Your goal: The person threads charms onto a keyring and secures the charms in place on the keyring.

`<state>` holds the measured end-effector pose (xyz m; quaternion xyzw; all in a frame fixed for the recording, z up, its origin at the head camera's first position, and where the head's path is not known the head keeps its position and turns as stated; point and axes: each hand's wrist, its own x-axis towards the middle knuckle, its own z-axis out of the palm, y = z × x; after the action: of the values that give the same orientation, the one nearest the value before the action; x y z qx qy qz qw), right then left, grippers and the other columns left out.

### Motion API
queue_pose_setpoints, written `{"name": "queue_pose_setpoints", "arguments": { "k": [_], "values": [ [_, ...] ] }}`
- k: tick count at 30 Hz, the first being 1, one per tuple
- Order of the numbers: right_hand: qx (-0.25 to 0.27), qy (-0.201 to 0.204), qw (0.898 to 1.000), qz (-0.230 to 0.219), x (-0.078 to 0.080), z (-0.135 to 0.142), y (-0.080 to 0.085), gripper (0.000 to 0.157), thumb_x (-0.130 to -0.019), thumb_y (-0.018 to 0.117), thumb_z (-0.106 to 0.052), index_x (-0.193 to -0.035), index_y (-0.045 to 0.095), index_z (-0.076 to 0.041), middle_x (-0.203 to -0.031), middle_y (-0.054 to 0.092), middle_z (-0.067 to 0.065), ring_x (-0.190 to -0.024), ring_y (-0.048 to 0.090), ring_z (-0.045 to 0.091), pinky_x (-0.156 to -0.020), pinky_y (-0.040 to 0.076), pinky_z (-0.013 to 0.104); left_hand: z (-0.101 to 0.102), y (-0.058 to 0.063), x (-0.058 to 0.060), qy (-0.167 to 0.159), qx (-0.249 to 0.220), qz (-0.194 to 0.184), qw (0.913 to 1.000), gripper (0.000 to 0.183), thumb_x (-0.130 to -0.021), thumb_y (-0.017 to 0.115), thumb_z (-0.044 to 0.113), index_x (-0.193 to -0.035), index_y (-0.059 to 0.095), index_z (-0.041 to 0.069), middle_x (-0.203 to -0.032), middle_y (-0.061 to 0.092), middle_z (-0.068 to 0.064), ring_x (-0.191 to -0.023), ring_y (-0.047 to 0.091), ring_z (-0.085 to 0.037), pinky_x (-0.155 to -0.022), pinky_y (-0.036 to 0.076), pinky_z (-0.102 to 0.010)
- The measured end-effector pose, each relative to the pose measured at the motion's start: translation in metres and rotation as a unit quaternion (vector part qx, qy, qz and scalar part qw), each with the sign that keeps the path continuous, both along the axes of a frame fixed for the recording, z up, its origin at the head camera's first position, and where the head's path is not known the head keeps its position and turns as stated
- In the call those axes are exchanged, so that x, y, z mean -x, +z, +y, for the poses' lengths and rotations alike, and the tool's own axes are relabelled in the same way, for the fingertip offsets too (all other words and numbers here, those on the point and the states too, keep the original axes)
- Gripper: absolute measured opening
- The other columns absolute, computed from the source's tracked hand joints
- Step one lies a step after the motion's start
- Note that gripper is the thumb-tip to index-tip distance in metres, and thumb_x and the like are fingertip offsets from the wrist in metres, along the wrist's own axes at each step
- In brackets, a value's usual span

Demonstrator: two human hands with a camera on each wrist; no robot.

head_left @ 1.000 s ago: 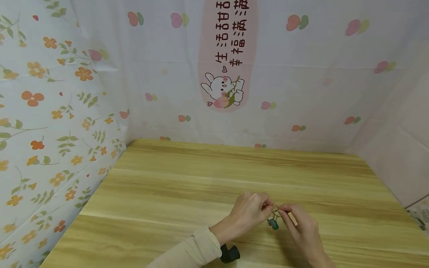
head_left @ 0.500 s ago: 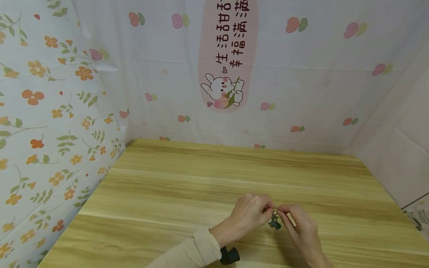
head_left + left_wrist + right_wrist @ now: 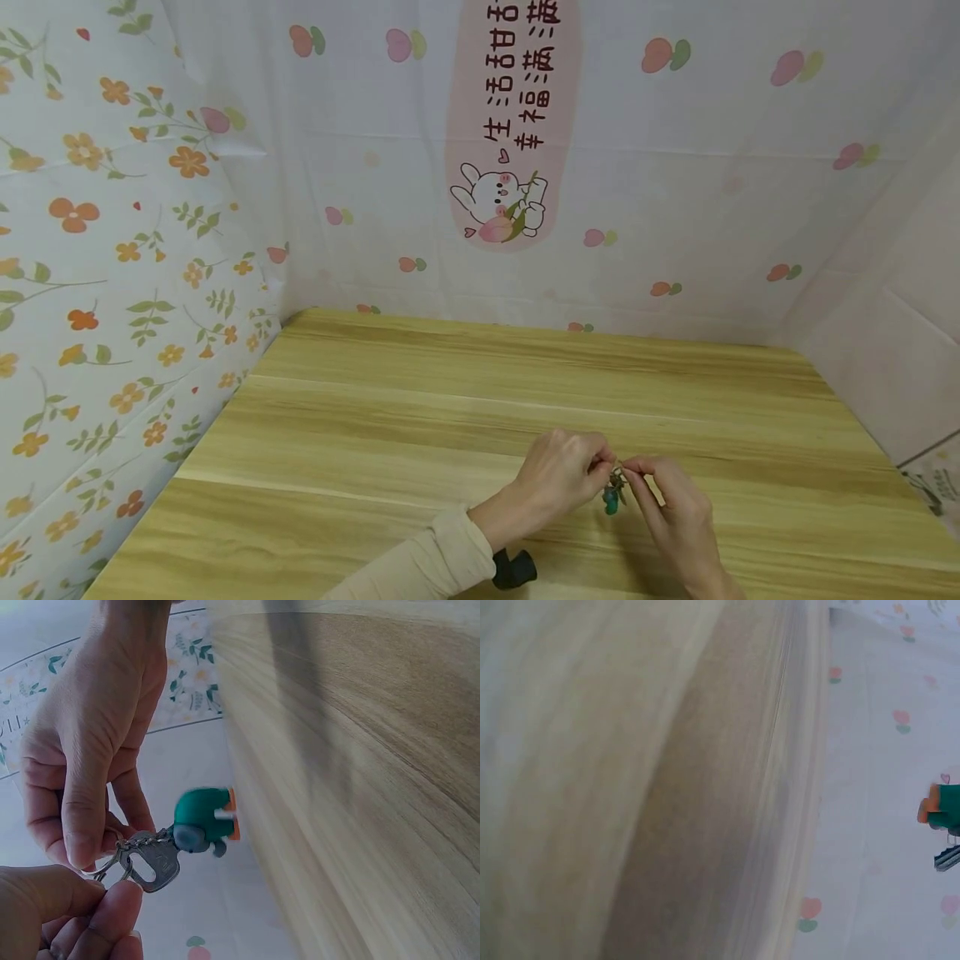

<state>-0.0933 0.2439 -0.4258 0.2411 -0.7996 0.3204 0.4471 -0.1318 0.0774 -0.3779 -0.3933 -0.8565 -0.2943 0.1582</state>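
Both hands meet at a metal key ring held up above the table. My left hand pinches one side of the ring between thumb and forefinger. From the other side, my right hand pinches it with its fingertips. Below the fingers hang a silver key and a small figure charm, green with a grey head and orange feet. In the right wrist view, the charm and the toothed key blade show at the right edge; neither hand appears there. Fingertips hide part of the ring.
The wood-grain table spreads under both hands. A black object lies near the left sleeve, which partly covers it. Patterned white sheets hang behind the table and along its left side.
The charm and key have swung and turned beneath the ring, the charm now hanging more upright. Both hands have stayed nearly in place, their fingertips shifting slightly on the ring.
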Motion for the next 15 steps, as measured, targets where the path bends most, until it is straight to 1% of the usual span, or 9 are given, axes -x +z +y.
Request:
{"name": "queue_pose_setpoints", "arguments": {
  "k": [3, 6, 10, 15],
  "values": [
    [-0.007, -0.009, 1.000, 0.019, 0.0020, 0.0002, -0.0008, 0.042, -0.098, 0.049, -0.033, -0.079, 0.066, 0.001, -0.073, 0.064, 0.008, -0.088, 0.056, -0.012, -0.079, 0.046, 0.003, 0.0001, 0.0001, -0.0004, 0.000, 0.002, 0.005, 1.0000, 0.007, -0.085, 0.072, 0.007, -0.081, 0.075, 0.012, -0.070, 0.073, 0.006, -0.048, 0.035, 0.012, -0.045, 0.025, 0.001],
    [-0.012, -0.016, 1.000, 0.024, 0.0024, 0.0004, -0.0011, 0.043, -0.098, 0.049, -0.034, -0.078, 0.066, 0.000, -0.072, 0.064, 0.007, -0.086, 0.056, -0.011, -0.078, 0.046, 0.003, -0.0001, 0.0002, -0.0016, 0.000, 0.002, 0.006, 1.0000, 0.007, -0.084, 0.072, 0.007, -0.081, 0.075, 0.013, -0.070, 0.072, 0.007, -0.048, 0.034, 0.012, -0.045, 0.024, 0.001],
    [-0.019, -0.005, 1.000, 0.012, 0.0015, 0.0010, 0.0001, 0.041, -0.099, 0.050, -0.034, -0.078, 0.065, -0.002, -0.074, 0.063, 0.007, -0.084, 0.056, -0.008, -0.077, 0.045, 0.003, -0.0003, -0.0006, -0.0025, 0.003, 0.004, 0.009, 0.9999, 0.007, -0.084, 0.072, 0.008, -0.081, 0.075, 0.014, -0.068, 0.071, 0.008, -0.047, 0.031, 0.013, -0.044, 0.022, 0.001],
    [-0.048, 0.001, 0.999, -0.008, 0.0019, 0.0040, -0.0005, 0.042, -0.100, 0.045, -0.036, -0.082, 0.064, -0.003, -0.076, 0.062, 0.004, -0.078, 0.056, 0.000, -0.070, 0.044, 0.008, 0.0002, -0.0038, -0.0025, 0.007, 0.014, 0.016, 0.9997, 0.008, -0.085, 0.072, 0.009, -0.080, 0.074, 0.015, -0.065, 0.069, 0.010, -0.045, 0.029, 0.012, -0.042, 0.020, 0.000]
  ]
}}
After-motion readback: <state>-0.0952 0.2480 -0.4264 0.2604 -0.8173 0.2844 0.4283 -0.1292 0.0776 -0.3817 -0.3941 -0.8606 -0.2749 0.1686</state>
